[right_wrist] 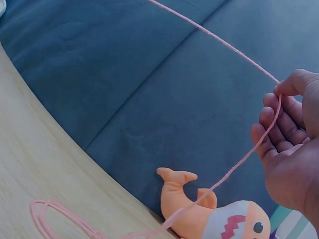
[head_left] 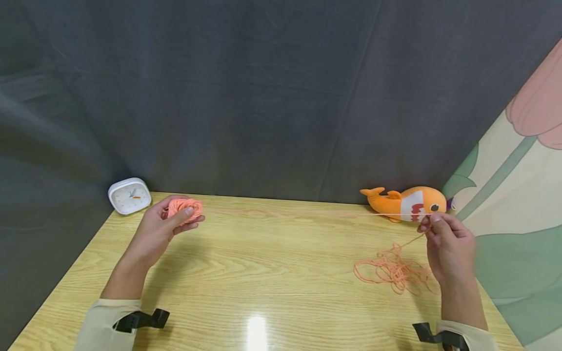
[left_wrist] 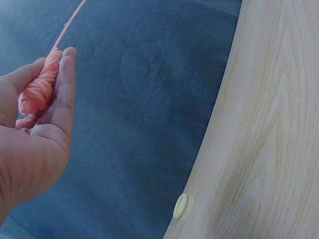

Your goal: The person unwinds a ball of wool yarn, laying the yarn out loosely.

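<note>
My left hand (head_left: pixel 160 226) grips a small wound ball of coral yarn (head_left: pixel 179 207), thumb across its front and fingers behind. In the left wrist view the yarn ball (left_wrist: pixel 41 89) lies between thumb and fingers, a strand leaving its top. Far to the right, my right hand (head_left: pixel 450 243) pinches that strand (right_wrist: pixel 219 40) between thumb and index finger. The strand runs straight across between the hands. Below the pinch it slopes down past the curled fingers (right_wrist: pixel 271 124) to a loose tangle of yarn (head_left: pixel 397 270) on the table.
An orange plush shark (head_left: pixel 417 202) lies at the table's back right, behind my right hand. At the back left corner stands a white clock (head_left: pixel 129 196). A dark curtain (head_left: pixel 263 97) hangs along the back edge of the wooden table (head_left: pixel 263 263); a flower-patterned cloth (head_left: pixel 518 195) is at right.
</note>
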Available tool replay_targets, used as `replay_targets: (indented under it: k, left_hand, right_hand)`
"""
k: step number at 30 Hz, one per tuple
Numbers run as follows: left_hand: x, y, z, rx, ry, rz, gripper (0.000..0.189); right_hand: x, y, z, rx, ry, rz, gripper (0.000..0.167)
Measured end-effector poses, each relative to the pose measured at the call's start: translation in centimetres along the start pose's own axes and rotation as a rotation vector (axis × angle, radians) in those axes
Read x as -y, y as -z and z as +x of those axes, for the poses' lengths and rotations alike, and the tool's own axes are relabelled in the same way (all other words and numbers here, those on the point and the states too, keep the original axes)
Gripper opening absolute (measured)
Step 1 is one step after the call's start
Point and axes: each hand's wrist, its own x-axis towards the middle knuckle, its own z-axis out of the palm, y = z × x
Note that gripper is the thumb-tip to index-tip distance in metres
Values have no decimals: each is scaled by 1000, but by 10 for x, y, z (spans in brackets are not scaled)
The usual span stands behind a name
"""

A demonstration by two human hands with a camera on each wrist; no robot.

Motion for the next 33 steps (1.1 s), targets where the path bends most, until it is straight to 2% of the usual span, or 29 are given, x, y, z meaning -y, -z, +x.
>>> replay_targets:
  k: [16,25,33]
  left_hand:
    - [-1,3,1,1,-10,-48,32]
    - [-1,5,0,-8,-9,-53,30]
    - [-3,7,-1,-22,-28,-64,28]
  right_hand:
    - [16,23,7,-133,47,150,14]
    - [21,37,10,-272,27,141,9]
    - [22,45,13,-345,122,218,12]
